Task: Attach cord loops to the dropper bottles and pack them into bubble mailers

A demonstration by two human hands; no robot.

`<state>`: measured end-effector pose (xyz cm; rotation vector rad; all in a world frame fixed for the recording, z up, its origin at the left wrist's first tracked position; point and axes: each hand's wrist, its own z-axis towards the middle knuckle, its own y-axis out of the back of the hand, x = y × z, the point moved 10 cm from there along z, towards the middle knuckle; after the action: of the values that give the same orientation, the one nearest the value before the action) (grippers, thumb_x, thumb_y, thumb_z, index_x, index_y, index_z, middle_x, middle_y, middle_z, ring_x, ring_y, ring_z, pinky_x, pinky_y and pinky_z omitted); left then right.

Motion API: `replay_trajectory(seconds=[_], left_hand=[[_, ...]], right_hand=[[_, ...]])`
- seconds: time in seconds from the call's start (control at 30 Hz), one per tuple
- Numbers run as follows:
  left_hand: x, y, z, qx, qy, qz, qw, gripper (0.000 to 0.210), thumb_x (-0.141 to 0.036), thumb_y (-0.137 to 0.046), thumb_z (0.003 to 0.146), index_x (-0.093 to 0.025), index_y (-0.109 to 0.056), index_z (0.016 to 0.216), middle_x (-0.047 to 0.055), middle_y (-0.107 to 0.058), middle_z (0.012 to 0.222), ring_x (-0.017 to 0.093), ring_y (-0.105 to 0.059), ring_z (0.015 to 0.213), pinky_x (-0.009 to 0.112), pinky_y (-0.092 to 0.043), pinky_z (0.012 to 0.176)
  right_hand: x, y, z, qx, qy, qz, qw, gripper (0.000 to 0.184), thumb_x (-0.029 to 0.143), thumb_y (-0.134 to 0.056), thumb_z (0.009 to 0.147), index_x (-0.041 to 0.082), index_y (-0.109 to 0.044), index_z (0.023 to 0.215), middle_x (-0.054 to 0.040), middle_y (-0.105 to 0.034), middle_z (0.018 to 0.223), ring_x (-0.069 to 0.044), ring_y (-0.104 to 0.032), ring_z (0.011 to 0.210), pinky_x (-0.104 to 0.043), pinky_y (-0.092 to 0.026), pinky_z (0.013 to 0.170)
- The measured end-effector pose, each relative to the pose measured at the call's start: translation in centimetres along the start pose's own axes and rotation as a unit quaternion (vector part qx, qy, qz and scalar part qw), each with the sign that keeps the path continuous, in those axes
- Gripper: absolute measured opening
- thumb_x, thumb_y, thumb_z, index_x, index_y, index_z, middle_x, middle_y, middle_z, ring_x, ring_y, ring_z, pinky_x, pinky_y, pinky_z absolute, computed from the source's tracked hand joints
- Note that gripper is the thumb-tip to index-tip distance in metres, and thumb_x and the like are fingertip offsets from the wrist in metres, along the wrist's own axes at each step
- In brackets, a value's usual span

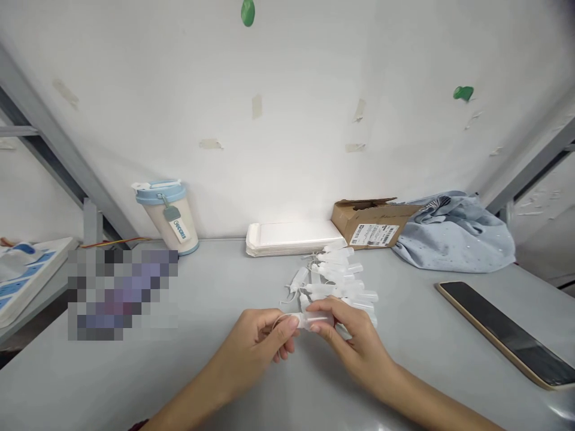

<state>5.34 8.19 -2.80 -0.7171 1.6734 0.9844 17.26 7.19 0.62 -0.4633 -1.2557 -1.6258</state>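
Observation:
Both hands hold one small white plastic tube (pixel 309 319) with a translucent body and a thin white cord. My left hand (pixel 272 336) pinches its white end, where the cord loops over the fingers. Around the clear end, my right hand (pixel 348 329) is closed with thumb and fingertips. Just behind the hands lies a loose pile of similar white tubes (pixel 339 272), their cords tangled at the left side. My right hand hides the nearest part of that pile.
White flat boxes (pixel 294 234) lie stacked by the wall, beside an open cardboard box (pixel 375 227) and a light blue cloth (pixel 453 239). A tumbler (pixel 169 221) stands at back left. A phone (pixel 503 329) lies right; a power strip (pixel 31 275) is far left.

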Motion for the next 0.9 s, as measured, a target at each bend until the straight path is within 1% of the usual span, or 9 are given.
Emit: replay_trajectory(seconds=[0.1,0.23,0.4,0.47,0.53,0.6,0.7,0.8,0.9], left_hand=[[-0.7,-0.1,-0.2,0.004,-0.028,0.006,1.0,0.032,-0.041,-0.046,0.085,-0.015,-0.061,0.072,-0.001,-0.056,0.066,0.012,-0.051,0.062,0.021,-0.043,0.059],[-2.0,0.5,-0.4,-0.028,-0.059,0.078,0.995,0.026,-0.037,-0.049,0.083,-0.017,-0.063,0.075,-0.001,-0.054,0.067,0.012,-0.047,0.066,0.02,-0.039,0.058],[-0.6,-0.1,-0.1,0.02,0.003,0.014,1.0,0.038,-0.044,-0.044,0.085,-0.016,-0.059,0.066,0.0,-0.057,0.064,0.012,-0.051,0.061,0.021,-0.043,0.059],[-0.5,-0.3,-0.2,0.024,0.005,-0.003,1.0,0.036,-0.044,-0.046,0.084,-0.016,-0.059,0.067,-0.001,-0.055,0.062,0.012,-0.051,0.059,0.022,-0.043,0.059],[-1.1,-0.2,-0.3,0.006,-0.028,0.026,0.999,0.029,-0.04,-0.049,0.083,-0.017,-0.061,0.073,-0.002,-0.054,0.063,0.012,-0.049,0.061,0.021,-0.042,0.059],[-2.2,0.2,-0.6,-0.034,-0.083,0.095,0.991,0.022,-0.036,-0.051,0.082,-0.018,-0.063,0.078,-0.002,-0.054,0.064,0.012,-0.048,0.062,0.021,-0.04,0.06],[-3.0,0.5,-1.0,-0.073,-0.123,0.155,0.977,0.018,-0.032,-0.052,0.082,-0.018,-0.062,0.077,-0.001,-0.056,0.066,0.012,-0.048,0.063,0.021,-0.039,0.061],[-1.6,-0.1,-0.6,-0.023,-0.064,0.085,0.994,0.026,-0.038,-0.047,0.085,-0.017,-0.061,0.076,0.0,-0.057,0.069,0.012,-0.05,0.063,0.021,-0.04,0.057],[-0.5,-1.4,-0.3,0.056,-0.015,-0.021,0.998,0.036,-0.044,-0.041,0.088,-0.015,-0.059,0.075,0.0,-0.058,0.069,0.012,-0.052,0.06,0.022,-0.042,0.057]], right_hand=[[1.0,0.3,0.0,-0.012,0.054,-0.028,0.998,0.013,0.026,-0.051,0.087,0.019,-0.059,0.094,-0.0015,-0.058,0.073,-0.013,-0.05,0.062,-0.022,-0.039,0.053],[1.3,0.4,0.1,-0.011,0.067,-0.043,0.997,0.011,0.025,-0.05,0.088,0.019,-0.059,0.093,-0.0006,-0.057,0.071,-0.012,-0.049,0.059,-0.022,-0.04,0.053],[2.9,0.3,-0.3,-0.013,0.136,-0.078,0.988,0.011,0.025,-0.051,0.089,0.019,-0.056,0.096,-0.0006,-0.056,0.069,-0.013,-0.05,0.061,-0.023,-0.041,0.055],[3.1,0.3,-0.4,-0.013,0.143,-0.077,0.987,0.013,0.027,-0.049,0.089,0.018,-0.056,0.096,-0.001,-0.055,0.069,-0.014,-0.049,0.061,-0.024,-0.04,0.054],[2.0,-0.1,-0.2,0.006,0.086,-0.045,0.995,0.014,0.029,-0.047,0.09,0.018,-0.056,0.094,-0.0006,-0.054,0.068,-0.013,-0.047,0.057,-0.023,-0.038,0.05],[0.4,-0.7,-0.1,0.039,-0.001,0.008,0.999,0.017,0.031,-0.045,0.09,0.019,-0.057,0.09,0.0011,-0.053,0.065,-0.011,-0.044,0.054,-0.021,-0.035,0.047],[-1.1,-1.6,-0.2,0.078,-0.088,0.08,0.99,0.022,0.035,-0.043,0.091,0.019,-0.057,0.084,0.0041,-0.048,0.058,-0.01,-0.041,0.051,-0.02,-0.031,0.046],[-0.9,-1.5,-0.1,0.074,-0.079,0.078,0.991,0.02,0.034,-0.044,0.09,0.019,-0.057,0.086,0.003,-0.051,0.061,-0.01,-0.044,0.054,-0.02,-0.032,0.047],[0.7,-0.4,0.0,0.037,0.013,0.017,0.999,0.014,0.029,-0.045,0.09,0.019,-0.054,0.095,-0.0006,-0.057,0.073,-0.012,-0.05,0.06,-0.021,-0.037,0.05]])
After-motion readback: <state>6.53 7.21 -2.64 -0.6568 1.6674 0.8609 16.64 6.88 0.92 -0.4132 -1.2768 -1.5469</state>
